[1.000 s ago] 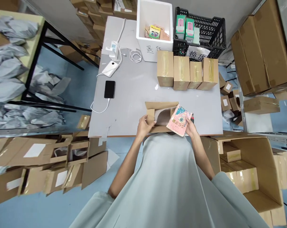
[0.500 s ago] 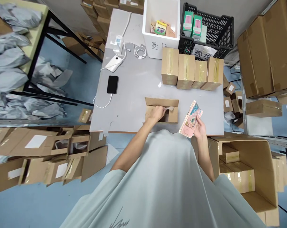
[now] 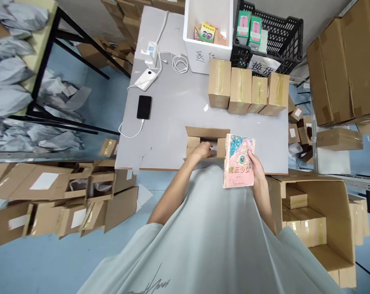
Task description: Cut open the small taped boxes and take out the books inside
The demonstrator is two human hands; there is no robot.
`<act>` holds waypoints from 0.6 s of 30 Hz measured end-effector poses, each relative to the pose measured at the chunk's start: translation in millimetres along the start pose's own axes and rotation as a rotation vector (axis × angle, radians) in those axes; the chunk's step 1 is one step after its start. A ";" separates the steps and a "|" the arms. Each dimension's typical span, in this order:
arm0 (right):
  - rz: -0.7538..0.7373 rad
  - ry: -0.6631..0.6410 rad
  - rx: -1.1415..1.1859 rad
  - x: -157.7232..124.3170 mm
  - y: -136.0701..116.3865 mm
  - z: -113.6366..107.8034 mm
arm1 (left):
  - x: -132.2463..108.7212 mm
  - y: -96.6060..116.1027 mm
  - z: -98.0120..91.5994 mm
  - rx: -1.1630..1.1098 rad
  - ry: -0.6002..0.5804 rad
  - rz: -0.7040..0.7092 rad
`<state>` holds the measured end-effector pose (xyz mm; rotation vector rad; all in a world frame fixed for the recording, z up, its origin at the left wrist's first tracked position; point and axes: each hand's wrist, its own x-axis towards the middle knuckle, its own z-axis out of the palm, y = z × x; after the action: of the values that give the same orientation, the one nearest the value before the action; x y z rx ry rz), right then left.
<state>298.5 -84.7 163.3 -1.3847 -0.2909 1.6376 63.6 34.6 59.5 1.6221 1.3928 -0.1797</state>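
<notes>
In the head view my right hand [image 3: 257,166] grips a pink comic book [image 3: 240,161] by its right edge. The cover faces up, with a long-haired figure, blue-green patterning and large Chinese characters. My left hand [image 3: 204,150] reaches into a small open cardboard box [image 3: 207,132] at the table's near edge. Its fingers curl downward and are partly hidden; some whitish material shows beside them inside the box, and what they hold is unclear. The book's left edge is close to the box's right side.
On the grey table [image 3: 172,118] lie a black phone [image 3: 144,107] and a white power bank [image 3: 146,79] with cables. Taped cartons [image 3: 240,90] stand before a white bin [image 3: 209,51] and a black crate [image 3: 290,38]. A large open carton [image 3: 337,220] stands at right.
The book has turned from a slant to nearly upright, its cover now facing me, and shifted left towards the box. My left hand has lowered deeper into the box with the whitish material.
</notes>
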 end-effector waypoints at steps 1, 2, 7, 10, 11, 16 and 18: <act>-0.022 0.002 -0.019 -0.4 -2.7 3.3 | -14.1 0.8 -2.9 -0.084 0.057 0.050; -0.049 0.003 -0.037 0.4 -4.9 6.5 | -29.5 3.3 -5.2 -0.256 0.154 0.128; -0.146 -0.050 -0.083 13.8 -9.4 28.2 | -100.1 32.1 -5.3 -0.943 0.214 0.316; -0.205 -0.127 -0.093 18.5 -11.7 43.7 | -120.9 43.9 -3.5 -1.131 0.235 0.230; -0.227 -0.156 -0.106 19.0 -12.6 48.2 | -124.8 45.1 -4.0 -1.194 0.259 0.205; -0.255 -0.250 -0.165 19.9 -13.5 59.2 | -139.3 40.2 -12.3 -1.321 0.298 0.199; -0.313 -0.213 -0.207 17.8 -12.0 58.9 | -143.8 38.8 -14.8 -1.303 0.346 0.213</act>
<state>254.7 -42.9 179.7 -1.2408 -0.7812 1.5224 40.4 -49.4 181.2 0.6621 1.1143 0.9842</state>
